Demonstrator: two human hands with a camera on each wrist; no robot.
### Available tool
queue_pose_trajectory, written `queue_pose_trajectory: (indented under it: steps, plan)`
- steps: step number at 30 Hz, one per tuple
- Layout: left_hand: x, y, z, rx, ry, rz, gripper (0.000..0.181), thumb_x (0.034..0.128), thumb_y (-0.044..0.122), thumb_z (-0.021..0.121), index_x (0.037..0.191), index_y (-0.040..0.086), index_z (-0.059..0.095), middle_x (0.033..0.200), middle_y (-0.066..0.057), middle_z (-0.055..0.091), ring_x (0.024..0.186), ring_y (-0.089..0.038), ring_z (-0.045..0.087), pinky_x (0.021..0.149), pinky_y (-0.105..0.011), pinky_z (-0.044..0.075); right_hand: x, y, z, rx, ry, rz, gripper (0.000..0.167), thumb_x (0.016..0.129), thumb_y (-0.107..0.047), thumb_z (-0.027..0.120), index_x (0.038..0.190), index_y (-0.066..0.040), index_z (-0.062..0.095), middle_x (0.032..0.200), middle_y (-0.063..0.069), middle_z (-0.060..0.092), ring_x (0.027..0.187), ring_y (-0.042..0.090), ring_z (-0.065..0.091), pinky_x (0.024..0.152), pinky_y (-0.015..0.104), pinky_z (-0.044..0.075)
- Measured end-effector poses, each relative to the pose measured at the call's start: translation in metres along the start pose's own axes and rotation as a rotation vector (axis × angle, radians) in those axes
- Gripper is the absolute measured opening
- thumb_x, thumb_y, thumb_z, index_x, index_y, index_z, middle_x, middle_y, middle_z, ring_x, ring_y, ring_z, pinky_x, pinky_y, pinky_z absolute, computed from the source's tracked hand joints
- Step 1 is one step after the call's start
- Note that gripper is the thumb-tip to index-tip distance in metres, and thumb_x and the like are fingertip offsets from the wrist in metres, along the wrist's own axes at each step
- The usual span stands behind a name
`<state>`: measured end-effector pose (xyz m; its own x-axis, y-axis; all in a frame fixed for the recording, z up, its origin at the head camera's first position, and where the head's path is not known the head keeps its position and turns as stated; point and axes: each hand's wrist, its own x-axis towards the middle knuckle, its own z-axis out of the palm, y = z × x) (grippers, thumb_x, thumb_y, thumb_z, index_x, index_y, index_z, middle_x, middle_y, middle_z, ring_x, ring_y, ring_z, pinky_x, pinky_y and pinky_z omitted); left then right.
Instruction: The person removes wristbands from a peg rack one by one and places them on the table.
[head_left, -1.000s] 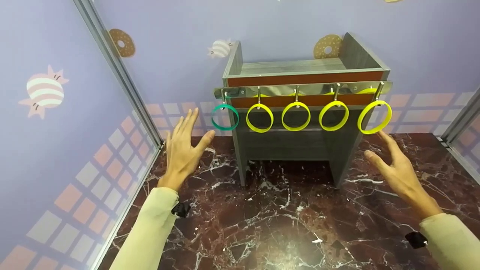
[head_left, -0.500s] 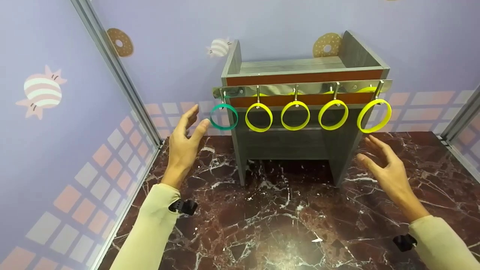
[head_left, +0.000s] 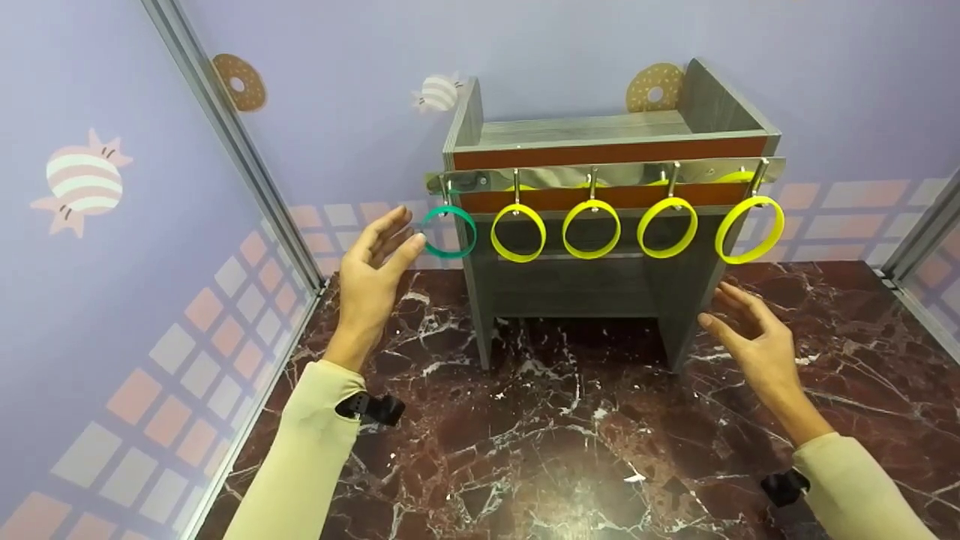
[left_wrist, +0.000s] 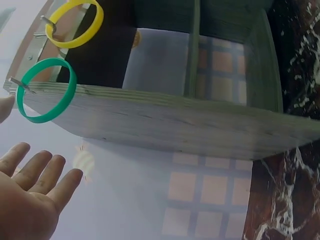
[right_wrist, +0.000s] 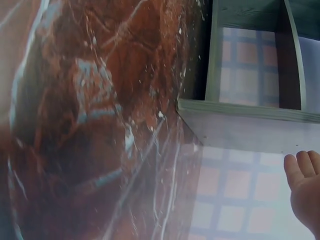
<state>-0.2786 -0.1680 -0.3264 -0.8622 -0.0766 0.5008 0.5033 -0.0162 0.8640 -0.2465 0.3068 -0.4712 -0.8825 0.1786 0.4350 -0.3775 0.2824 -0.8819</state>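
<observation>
Boxy grey wooden shelf (head_left: 574, 289), empty left hand (head_left: 367, 289), empty right hand (head_left: 763, 352), round green plastic-looking ring (left_wrist: 72, 84).
Thumbs sit wide of fingers, the left one maybe touching the ring. Hung on a shiny metal hook (head_left: 448, 196), it looks light and bendy: pinch its bottom.

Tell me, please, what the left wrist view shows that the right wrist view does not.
Only the left wrist view shows a green ring, a yellow ring, metal hooks and the left hand. Only the right wrist view shows the right hand. Both show the grey wooden shelf unit, the dark red marble surface and the wall with pastel squares.
</observation>
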Motion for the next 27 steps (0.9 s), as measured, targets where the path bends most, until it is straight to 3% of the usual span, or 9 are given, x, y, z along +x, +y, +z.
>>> queue_pose_trajectory:
  steps: [4, 14, 19, 23, 27]
  plan:
    - [0.002, 0.0, 0.003, -0.055, 0.02, -0.014, 0.051, 0.0963, 0.003, 0.076, 0.144, -0.004, 0.06, 0.143, -0.015, 0.065, 0.133, -0.032, 0.061, 0.107, -0.037, 0.052, -0.002, 0.001, 0.004, 0.042, 0.025, 0.041, 0.051, 0.098, -0.007, 0.077, 0.145, 0.0, 0.061, 0.127, -0.008, 0.071, 0.113, 0.009, 0.07, 0.086, 0.019, 0.057]
    - [0.005, -0.005, 0.004, -0.033, 0.06, 0.008, 0.043, 0.0937, -0.003, 0.077, 0.136, -0.006, 0.066, 0.129, -0.018, 0.072, 0.112, -0.027, 0.072, 0.097, -0.035, 0.057, -0.001, 0.009, 0.012, 0.048, 0.097, 0.118, 0.043, 0.095, -0.006, 0.08, 0.134, 0.006, 0.067, 0.112, -0.014, 0.074, 0.099, 0.002, 0.072, 0.08, 0.016, 0.057]
    - [0.006, -0.006, 0.005, -0.027, 0.062, 0.003, 0.041, 0.0937, -0.004, 0.076, 0.133, -0.006, 0.067, 0.125, -0.021, 0.072, 0.101, -0.024, 0.074, 0.086, -0.033, 0.061, -0.001, 0.014, 0.018, 0.13, 0.133, 0.145, 0.041, 0.091, 0.0, 0.081, 0.129, 0.01, 0.068, 0.107, -0.009, 0.076, 0.097, 0.006, 0.073, 0.079, 0.018, 0.058]
    - [0.007, -0.006, 0.006, -0.033, 0.067, -0.001, 0.037, 0.0931, -0.005, 0.077, 0.129, -0.006, 0.069, 0.123, -0.026, 0.071, 0.095, -0.023, 0.075, 0.082, -0.032, 0.062, -0.001, 0.013, 0.022, 0.17, 0.147, 0.158, 0.04, 0.09, 0.001, 0.083, 0.126, 0.009, 0.069, 0.104, -0.006, 0.076, 0.095, 0.008, 0.074, 0.078, 0.019, 0.058]
    - [0.007, -0.007, 0.006, -0.035, 0.076, -0.002, 0.031, 0.0918, -0.005, 0.078, 0.123, -0.006, 0.073, 0.115, -0.021, 0.075, 0.092, -0.022, 0.075, 0.08, -0.032, 0.062, -0.001, 0.012, 0.025, 0.154, 0.173, 0.155, 0.035, 0.089, 0.001, 0.084, 0.121, 0.007, 0.071, 0.101, -0.007, 0.076, 0.093, 0.006, 0.074, 0.076, 0.017, 0.058]
